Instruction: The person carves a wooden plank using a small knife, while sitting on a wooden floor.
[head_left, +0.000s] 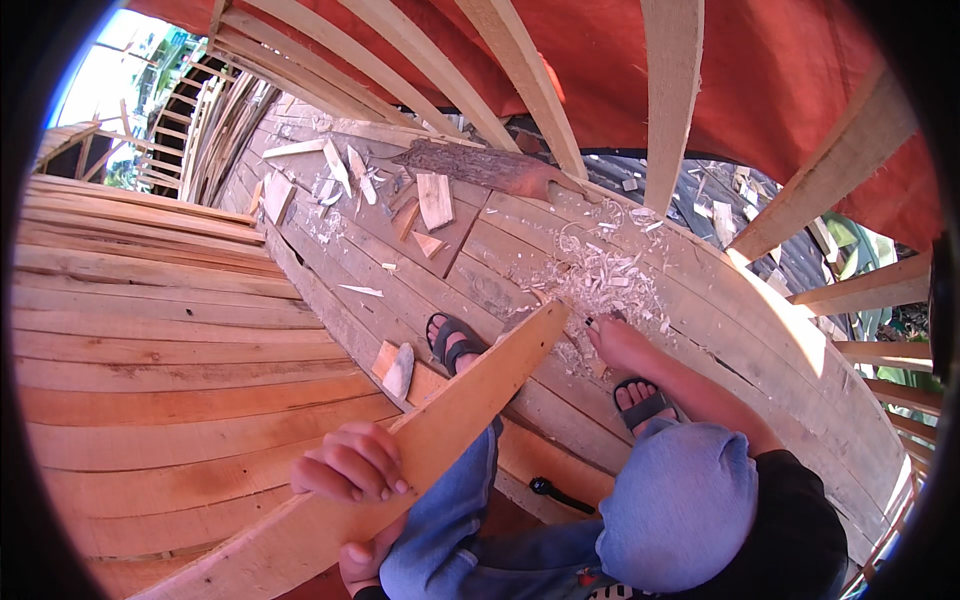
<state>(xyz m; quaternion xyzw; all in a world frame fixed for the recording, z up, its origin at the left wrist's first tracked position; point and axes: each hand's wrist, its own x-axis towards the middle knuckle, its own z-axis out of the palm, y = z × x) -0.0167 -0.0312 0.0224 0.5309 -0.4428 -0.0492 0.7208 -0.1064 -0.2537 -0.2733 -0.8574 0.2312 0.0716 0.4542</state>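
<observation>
A long, flat wooden plank (470, 390) slants from the lower left up toward the middle, crossing in front of my left leg. My left hand (352, 465) is wrapped over it, fingers on top and thumb underneath. Just beyond the plank's far end, low over the floor, is my right hand (614, 342). Its fingers are curled, and what they hold, if anything, cannot be made out. A heap of pale wood shavings (612, 283) lies right beside that hand.
Wood offcuts (434, 202) and a bark-covered slab (475, 168) lie on the plank floor (700, 350). Upright wooden ribs (672, 100) stand ahead before a red tarp (780, 80). Curved planking (170, 370) rises at left. A black-handled object (560, 494) lies between my legs.
</observation>
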